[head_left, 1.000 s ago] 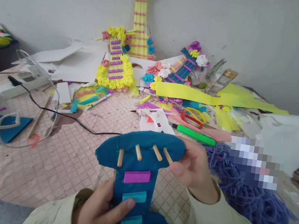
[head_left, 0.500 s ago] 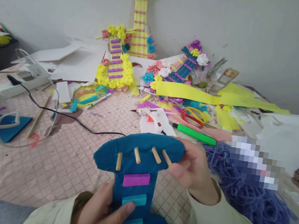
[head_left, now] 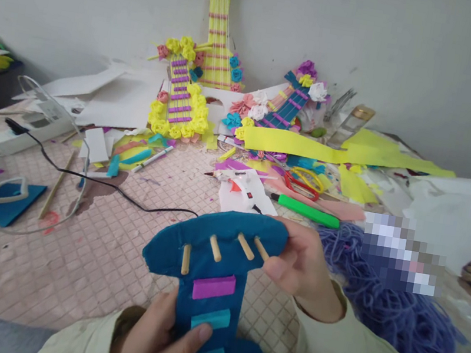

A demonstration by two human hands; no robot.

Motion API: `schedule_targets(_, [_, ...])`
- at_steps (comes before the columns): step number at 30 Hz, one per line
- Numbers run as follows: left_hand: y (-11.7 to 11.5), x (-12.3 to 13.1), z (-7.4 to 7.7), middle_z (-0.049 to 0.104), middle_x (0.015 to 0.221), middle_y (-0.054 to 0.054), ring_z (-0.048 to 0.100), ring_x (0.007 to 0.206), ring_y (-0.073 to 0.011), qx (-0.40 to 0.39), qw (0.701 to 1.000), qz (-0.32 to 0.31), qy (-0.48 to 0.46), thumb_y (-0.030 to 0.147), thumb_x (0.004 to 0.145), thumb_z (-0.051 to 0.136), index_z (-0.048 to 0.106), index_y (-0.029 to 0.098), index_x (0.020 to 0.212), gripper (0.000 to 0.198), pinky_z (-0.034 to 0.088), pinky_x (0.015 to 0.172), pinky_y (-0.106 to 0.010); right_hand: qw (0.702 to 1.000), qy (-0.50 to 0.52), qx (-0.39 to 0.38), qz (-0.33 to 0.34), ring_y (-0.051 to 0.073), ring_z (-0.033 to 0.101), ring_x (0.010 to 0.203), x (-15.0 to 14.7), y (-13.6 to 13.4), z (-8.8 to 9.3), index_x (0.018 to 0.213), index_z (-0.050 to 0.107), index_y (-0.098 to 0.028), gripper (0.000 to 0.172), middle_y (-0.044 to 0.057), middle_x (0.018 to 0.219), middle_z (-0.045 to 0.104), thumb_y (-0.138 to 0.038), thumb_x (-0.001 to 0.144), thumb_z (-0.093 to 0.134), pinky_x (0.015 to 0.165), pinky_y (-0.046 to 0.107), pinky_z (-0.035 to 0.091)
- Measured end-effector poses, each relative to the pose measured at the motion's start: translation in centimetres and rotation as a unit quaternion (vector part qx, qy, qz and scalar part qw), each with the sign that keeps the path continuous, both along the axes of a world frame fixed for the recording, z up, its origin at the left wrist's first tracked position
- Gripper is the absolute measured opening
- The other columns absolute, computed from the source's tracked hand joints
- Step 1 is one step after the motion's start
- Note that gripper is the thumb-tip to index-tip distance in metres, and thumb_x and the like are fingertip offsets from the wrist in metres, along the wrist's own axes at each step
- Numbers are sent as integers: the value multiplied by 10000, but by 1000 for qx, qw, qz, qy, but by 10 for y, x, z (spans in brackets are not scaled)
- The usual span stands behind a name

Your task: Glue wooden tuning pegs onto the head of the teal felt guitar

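Observation:
A dark blue toy guitar [head_left: 227,228], its surface slightly wrinkled, is held upright before me. Several short wooden pegs [head_left: 215,248] stick out of its wide headstock. Purple and light blue strips [head_left: 214,287] cross the neck, and the body runs out of the bottom of the view. My left hand [head_left: 168,333] is wrapped around the neck, its thumb lying on a light blue strip. At the headstock's right end, my right hand [head_left: 299,264] grips the edge, with the thumb against the rightmost peg and the fingers behind, partly hidden.
Beyond the headstock lies a glue gun [head_left: 241,182] on white paper, beside a green marker [head_left: 308,211] and scissors [head_left: 303,182]. Purple-blue yarn [head_left: 388,308] covers the right side. Decorated paper guitars [head_left: 218,30] lean at the wall. A power strip [head_left: 30,135] and cables occupy the left.
The headstock has tilted slightly, its left end a little lower and further left. Both hands keep their grip, and the camera view has shifted slightly.

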State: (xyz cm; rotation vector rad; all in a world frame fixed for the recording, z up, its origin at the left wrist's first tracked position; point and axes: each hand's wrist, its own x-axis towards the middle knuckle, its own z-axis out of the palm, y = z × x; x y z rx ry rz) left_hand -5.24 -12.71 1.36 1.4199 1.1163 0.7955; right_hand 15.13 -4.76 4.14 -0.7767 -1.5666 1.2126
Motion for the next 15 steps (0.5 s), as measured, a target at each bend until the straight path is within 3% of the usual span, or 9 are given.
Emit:
schedule_targets(5, [-1,0,-1,635,819,-29,593,715,-158,7,1000,2,7,379,788,547,578,252,1055,297,533,698,-258,1000,1,-3,1,138,511,652,1,2,-1,830,609,-201,286,14,695,559,-458,704,619,575,261,444])
schedule_targets(15, [-2,0,1,656,873,-30,613,772,-165,-12,1000,6,-6,382,788,549,582,248,1059,304,525,741,-250,999,-7,-44,29,156,547,638,0,2,4,753,618,-190,278,21,667,582,-455,674,644,583,284,465])
